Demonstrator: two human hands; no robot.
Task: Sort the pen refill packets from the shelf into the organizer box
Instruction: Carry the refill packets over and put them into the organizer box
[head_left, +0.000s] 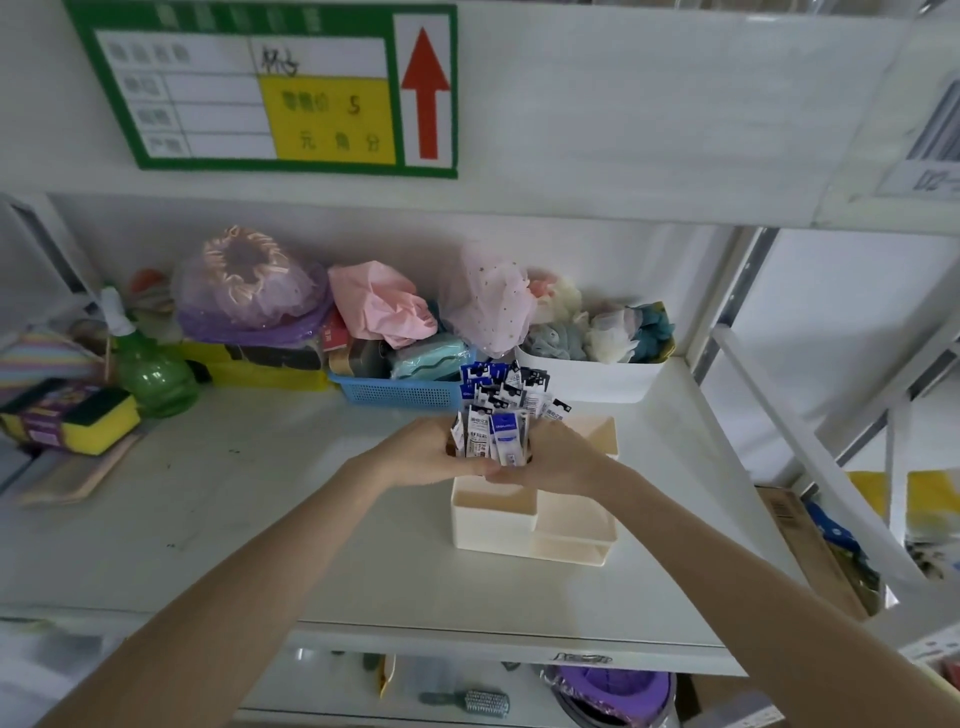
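Observation:
A bunch of blue, white and black pen refill packets (501, 410) stands upright over the back part of the cream organizer box (524, 525) on the white shelf (260, 519). My left hand (434, 454) cups the bunch from the left, and my right hand (558, 457) cups it from the right. Both sets of fingers curl round the packets' lower ends, with the fingertips meeting in front. The packets' bottoms are hidden behind my hands. The front compartments of the box show no packets.
Behind the box stand a white bin of plush items (597, 379), a blue basket (400, 389) and a yellow tray of bagged goods (260, 371). A green spray bottle (150, 374) and sponges (72, 421) sit at the left. Shelf uprights (727, 312) are on the right.

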